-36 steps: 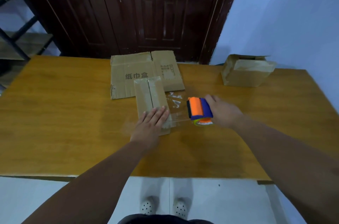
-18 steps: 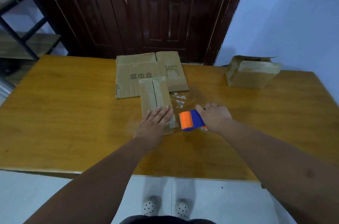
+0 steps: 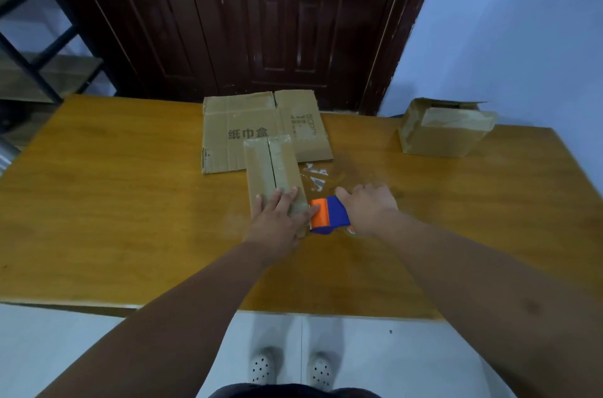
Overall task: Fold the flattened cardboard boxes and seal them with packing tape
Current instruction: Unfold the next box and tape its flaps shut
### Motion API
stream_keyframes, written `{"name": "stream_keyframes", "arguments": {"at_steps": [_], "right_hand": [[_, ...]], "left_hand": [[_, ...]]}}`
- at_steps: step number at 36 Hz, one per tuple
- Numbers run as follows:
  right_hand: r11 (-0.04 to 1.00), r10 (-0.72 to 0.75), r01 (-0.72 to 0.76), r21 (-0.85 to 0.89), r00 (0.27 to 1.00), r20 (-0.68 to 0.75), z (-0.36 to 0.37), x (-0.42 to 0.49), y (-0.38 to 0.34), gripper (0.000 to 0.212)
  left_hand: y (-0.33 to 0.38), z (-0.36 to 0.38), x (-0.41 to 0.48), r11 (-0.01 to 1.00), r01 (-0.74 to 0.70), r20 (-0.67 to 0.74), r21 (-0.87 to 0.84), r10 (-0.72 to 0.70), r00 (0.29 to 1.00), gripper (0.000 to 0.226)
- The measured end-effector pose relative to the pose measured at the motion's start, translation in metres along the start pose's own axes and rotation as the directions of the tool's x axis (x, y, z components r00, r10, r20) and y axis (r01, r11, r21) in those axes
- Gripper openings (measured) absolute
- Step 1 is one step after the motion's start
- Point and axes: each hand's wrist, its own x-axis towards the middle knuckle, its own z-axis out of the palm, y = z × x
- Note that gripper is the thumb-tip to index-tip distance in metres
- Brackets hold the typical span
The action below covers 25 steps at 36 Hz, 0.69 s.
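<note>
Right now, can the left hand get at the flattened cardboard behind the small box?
Probably yes: the left hand lies flat on the small box, holding nothing; the flattened cardboard just beyond has its left part bare.

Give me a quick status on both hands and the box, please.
Left hand flat on the small box. Right hand grips the tape dispenser at the box's near right corner. Flat cardboard behind; nothing in the way.
</note>
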Motion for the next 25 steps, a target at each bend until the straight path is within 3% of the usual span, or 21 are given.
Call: {"name": "stream_keyframes", "arguments": {"at_steps": [6,11,15,18,21,25], "right_hand": [[0.997,0.073,-0.075,0.034,0.996,0.047,0.004,-0.001,-0.008,0.05],[0.993,0.094,-0.091,-0.069,0.995,0.041,-0.003,-0.001,-0.011,0.051],[0.984,0.108,-0.103,-0.145,0.994,0.028,-0.008,0.002,-0.013,0.051],[0.967,0.059,-0.048,-0.248,0.998,0.036,-0.007,0.001,-0.018,0.046],[0.989,0.05,-0.046,-0.143,0.998,0.025,-0.001,0.001,-0.024,0.044],[0.987,0.091,-0.081,-0.137,0.993,0.068,0.0,0.001,-0.015,0.047]], "left_hand": [[0.003,-0.009,0.002,0.998,0.011,0.047,-0.068,-0.008,0.999,0.064],[0.0,-0.009,0.001,0.999,-0.019,0.087,-0.038,0.022,0.996,0.07],[0.002,-0.008,0.001,1.0,-0.011,0.064,-0.021,0.013,0.998,0.059],[0.005,0.002,-0.004,0.995,-0.042,0.061,0.093,0.036,0.997,0.051],[-0.002,0.007,-0.008,0.997,-0.049,0.038,0.054,0.047,0.998,0.054],[-0.005,0.004,-0.011,0.991,-0.094,0.067,0.097,0.088,0.994,0.039]]}}
